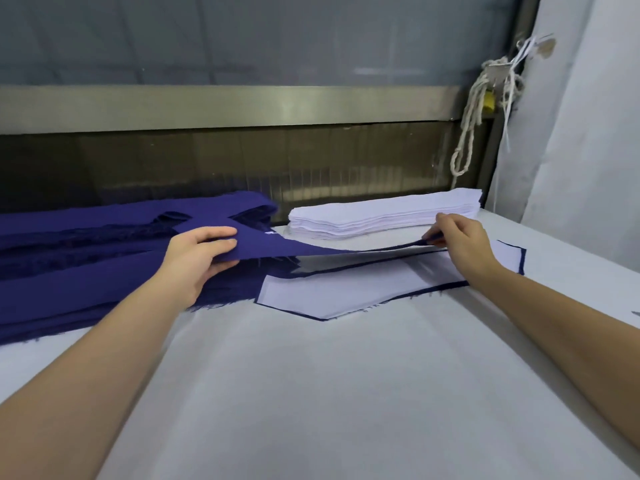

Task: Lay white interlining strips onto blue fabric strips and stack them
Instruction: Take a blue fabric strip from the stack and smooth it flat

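Note:
A single blue fabric strip [273, 247] hangs stretched above the table between both hands. My left hand [201, 252] grips its wide left end, thumb underneath and fingers on top. My right hand [457, 240] pinches its narrow right end. Beneath it lies the finished stack [349, 292], a white interlining strip on top with blue edges showing around it. A pile of blue fabric strips [86, 265] fills the left side. A stack of white interlining strips [381, 216] sits at the back, just beyond my right hand.
The work surface is a white cloth-covered table [329, 393]. A metal window frame [225, 105] runs behind it. Knotted white cord [471, 126] hangs at the right corner next to a white curtain [581, 133].

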The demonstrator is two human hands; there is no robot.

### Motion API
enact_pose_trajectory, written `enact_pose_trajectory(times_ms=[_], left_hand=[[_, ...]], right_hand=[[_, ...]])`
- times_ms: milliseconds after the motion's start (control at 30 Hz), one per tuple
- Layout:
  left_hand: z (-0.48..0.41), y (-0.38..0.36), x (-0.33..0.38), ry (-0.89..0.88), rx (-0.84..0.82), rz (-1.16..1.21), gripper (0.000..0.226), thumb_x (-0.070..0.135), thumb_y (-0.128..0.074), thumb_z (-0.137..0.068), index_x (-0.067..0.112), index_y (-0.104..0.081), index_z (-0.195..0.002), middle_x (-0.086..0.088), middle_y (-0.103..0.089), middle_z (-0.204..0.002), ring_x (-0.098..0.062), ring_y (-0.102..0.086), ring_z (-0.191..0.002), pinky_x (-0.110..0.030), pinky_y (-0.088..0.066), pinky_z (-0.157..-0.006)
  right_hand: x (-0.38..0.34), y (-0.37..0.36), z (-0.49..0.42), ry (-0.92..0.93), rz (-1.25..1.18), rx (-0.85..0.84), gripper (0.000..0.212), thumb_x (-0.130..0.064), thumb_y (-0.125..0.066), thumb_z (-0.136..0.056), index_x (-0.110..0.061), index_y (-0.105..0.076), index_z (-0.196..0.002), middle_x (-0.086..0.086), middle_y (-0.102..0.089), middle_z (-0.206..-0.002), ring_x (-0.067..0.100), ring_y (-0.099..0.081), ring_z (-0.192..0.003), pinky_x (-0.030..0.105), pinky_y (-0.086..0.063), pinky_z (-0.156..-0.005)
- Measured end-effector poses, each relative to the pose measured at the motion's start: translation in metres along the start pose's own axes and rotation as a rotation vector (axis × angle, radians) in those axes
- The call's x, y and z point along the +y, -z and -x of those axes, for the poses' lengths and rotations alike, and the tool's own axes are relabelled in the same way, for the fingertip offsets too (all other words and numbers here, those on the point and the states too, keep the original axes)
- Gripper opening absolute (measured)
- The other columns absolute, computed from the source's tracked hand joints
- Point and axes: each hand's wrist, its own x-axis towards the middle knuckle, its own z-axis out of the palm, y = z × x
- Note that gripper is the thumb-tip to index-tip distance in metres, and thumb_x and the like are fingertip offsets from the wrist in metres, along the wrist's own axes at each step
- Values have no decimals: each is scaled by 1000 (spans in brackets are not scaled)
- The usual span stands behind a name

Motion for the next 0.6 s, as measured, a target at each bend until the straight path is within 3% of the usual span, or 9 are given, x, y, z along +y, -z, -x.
enact_pose_trajectory(times_ms=[167,267,367,500,600], left_hand=[[13,-17,2,14,-114,-25,31,-8,-64,-79,18,-70,-95,-8,-64,-110,-19,-66,-90,-20,-55,-61],[19,-26,2,3,-112,-66,33,-7,-64,-80,18,-69,-100,-7,-65,-108,-18,-66,-86,-20,-55,-58],[24,-31,0,-28,-35,-145,22,1,-63,-85,18,-68,-99,-8,-67,-105,-20,-66,-83,-24,-56,-60],[27,-31,-2,-102,12,-197,13,8,-62,-88,19,-69,-86,-1,-68,-98,-13,-64,-81,-21,-52,-62],[29,-28,-4,-137,19,-244,16,3,-64,-85,19,-69,-84,0,-67,-95,-13,-66,-78,-18,-56,-60]], right_hand=[[10,23,-7,-79,-18,53,27,-12,-60,-85,-14,-65,-59,-1,-68,-68,14,-63,-70,30,-51,-81],[13,30,-8,-109,-18,42,24,3,-69,-78,-16,-60,-66,5,-64,-75,14,-59,-71,19,-50,-72],[14,37,-11,-145,-15,32,30,19,-59,-76,-11,-60,-76,3,-61,-75,20,-56,-78,17,-47,-63],[17,43,-13,-155,20,70,36,18,-49,-78,-15,-61,-70,-1,-58,-74,20,-51,-81,20,-42,-62],[22,44,-14,-146,74,102,32,10,-53,-83,-17,-62,-70,1,-60,-79,19,-52,-82,26,-43,-71]])
